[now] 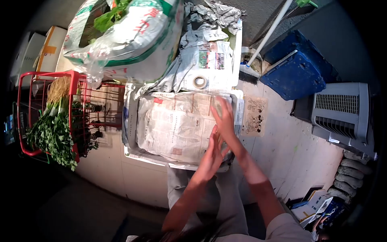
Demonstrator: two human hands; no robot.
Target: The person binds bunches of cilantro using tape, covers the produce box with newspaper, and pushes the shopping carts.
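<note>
A newspaper-covered bundle (177, 125) fills a white box (127, 137) in front of me. My right hand (224, 119) is over the bundle's right side, with its fingers stretched out and apart. Just below it, near the box's front right corner, my left hand (210, 157) points upward with extended fingers. The two hands are close together and overlap in view; whether they touch, I cannot tell. Neither hand shows anything held. Behind the bundle, a roll of tape (199, 82) lies on more newspaper (189, 68).
On the left stands a red wire cart (74, 97) holding leafy green bunches (54, 133). A large white-and-green plastic bag (157, 48) with greens is at the back. To the right are a broom (268, 36), blue crates (296, 74) and a grey vented appliance (342, 109).
</note>
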